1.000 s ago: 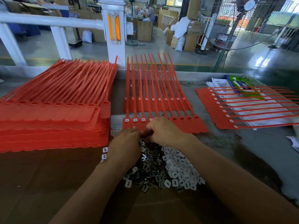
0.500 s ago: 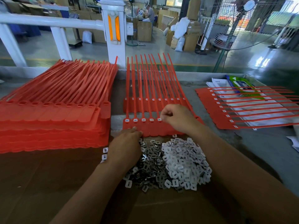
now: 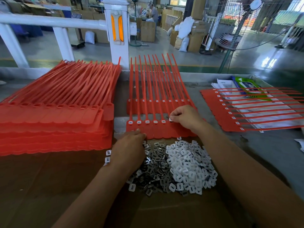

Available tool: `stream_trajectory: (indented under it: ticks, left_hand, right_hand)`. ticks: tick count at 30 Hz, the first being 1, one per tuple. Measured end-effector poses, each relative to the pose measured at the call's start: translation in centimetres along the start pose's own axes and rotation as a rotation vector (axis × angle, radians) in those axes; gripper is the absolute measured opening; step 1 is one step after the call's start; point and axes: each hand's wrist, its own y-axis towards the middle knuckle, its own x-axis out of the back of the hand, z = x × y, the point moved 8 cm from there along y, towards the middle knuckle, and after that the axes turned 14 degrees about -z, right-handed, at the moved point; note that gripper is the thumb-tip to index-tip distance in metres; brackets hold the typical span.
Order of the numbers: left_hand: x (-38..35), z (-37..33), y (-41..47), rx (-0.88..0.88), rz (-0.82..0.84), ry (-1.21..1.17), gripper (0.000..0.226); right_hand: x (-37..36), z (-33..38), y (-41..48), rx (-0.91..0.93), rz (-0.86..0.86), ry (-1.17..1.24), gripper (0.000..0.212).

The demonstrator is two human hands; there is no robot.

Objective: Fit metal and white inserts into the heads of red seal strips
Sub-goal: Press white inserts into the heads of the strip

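Glossy red plastic seal strips (image 3: 162,129)

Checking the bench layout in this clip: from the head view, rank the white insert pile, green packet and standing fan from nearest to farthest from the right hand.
1. white insert pile, just on the person's side of the right hand.
2. green packet, farther back and to the right.
3. standing fan, farthest, in the upper-right background.

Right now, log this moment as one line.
right hand: pinches white insert over front strip sheet | left hand: on insert pile, hold unclear | filled heads: five
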Motion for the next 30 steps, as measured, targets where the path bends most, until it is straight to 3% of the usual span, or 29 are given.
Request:
stream_trajectory:
  ticks: [10,21,30]
  left_hand:
    - [0.0,0.0,0.0,-0.001,0.004,-0.005,0.049]
    - [-0.1,0.0,0.0,0.004,0.004,-0.003,0.050]
    - [-0.2,0.0,0.0,-0.006,0.007,0.007,0.049]
  right_hand:
    - [-0.4,0.0,-0.1,0.011,0.032,-0.034,0.004]
    - [-0.3,-0.4,0.9,-0.092,0.007,-0.020,0.025]
    - [-0.3,-0.2,1.3,-0.141,0.027,-0.061,0.027]
